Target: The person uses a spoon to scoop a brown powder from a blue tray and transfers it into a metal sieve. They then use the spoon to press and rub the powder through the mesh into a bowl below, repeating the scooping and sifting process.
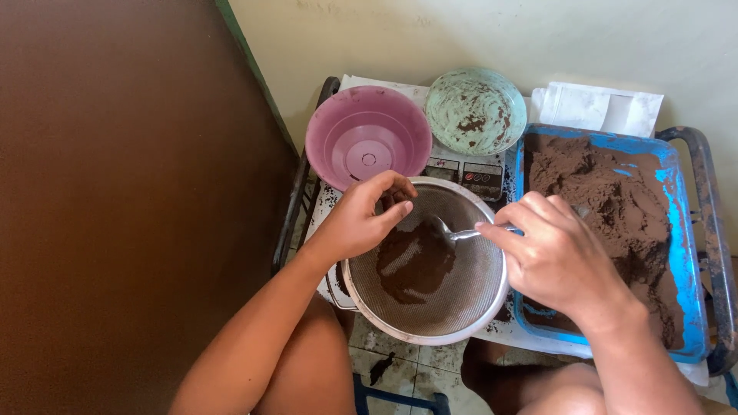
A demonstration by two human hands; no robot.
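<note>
1. While the left hand (357, 219) grips the far-left rim of the round metal sieve (427, 260), fingers curled over the edge and closed on it, the sieve sits steady on the bench (492, 332).
2. The right hand (555, 257) is closed around the handle of a metal spoon (453, 233), thumb and fingers pinching it; the spoon bowl points left, over the sieve's mesh.
3. A patch of dark brown powder (411, 261) lies on the mesh near the centre, just beside the spoon bowl.
4. A blue tray (683, 253), heaped with the same brown powder, stands touching the sieve's right side, under the right wrist.
5. Behind the sieve stand an empty pink bowl (367, 138) and a pale green bowl (477, 111) smeared with powder; a small scale (469, 173) shows between them and the sieve.
6. Judged step: powder is being worked through the mesh with the spoon. A further stroke would call for a firm hold on the rim and light spoon pressure, so the mesh is not strained.
</note>
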